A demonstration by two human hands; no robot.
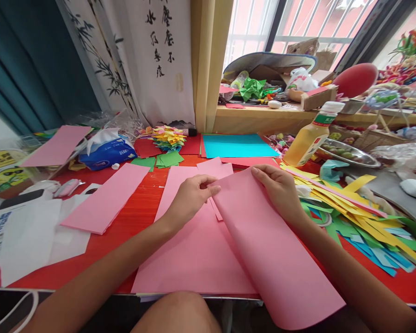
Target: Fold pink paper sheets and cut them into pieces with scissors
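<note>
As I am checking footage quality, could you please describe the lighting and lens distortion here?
Head view: the window is washed out by daylight; the pink sheet held by the left hand and right hand is evenly lit and sharp; wide-angle distortion slants the window frame and the curtain.

The one view rides on the person's head and faces forward and down over the red worktop (138,217), with the pink sheet (263,249) close under the lens at mid-frame. Beyond the pink sheet it reaches the window (298,23). On the sheet's near side it takes in the worktop's edge and a knee (176,314).
</note>
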